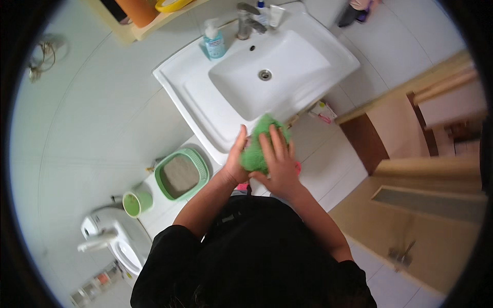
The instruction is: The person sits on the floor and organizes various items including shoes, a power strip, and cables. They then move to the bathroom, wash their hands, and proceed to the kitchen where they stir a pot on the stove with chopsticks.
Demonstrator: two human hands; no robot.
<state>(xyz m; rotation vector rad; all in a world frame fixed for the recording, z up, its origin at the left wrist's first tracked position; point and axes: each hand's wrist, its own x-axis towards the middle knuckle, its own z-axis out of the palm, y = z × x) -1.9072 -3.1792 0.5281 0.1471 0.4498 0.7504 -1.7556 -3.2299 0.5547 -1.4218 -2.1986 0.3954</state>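
Observation:
A green cloth is held between my two hands, over the near edge of a white ceramic washbasin. My left hand grips the cloth from its left side, thumb pointing up. Across the top of the cloth lies my right hand, its fingers spread. The basin's metal faucet stands at the back edge, and a metal drain sits in the bowl. On the rim left of the faucet is a pump bottle of blue liquid; a white tube stands right of it.
Left of me on the floor are a green-rimmed litter tray, a green bin and a white toilet. A wooden door stands at the right beside a doorway. A wooden shelf juts out at the top left.

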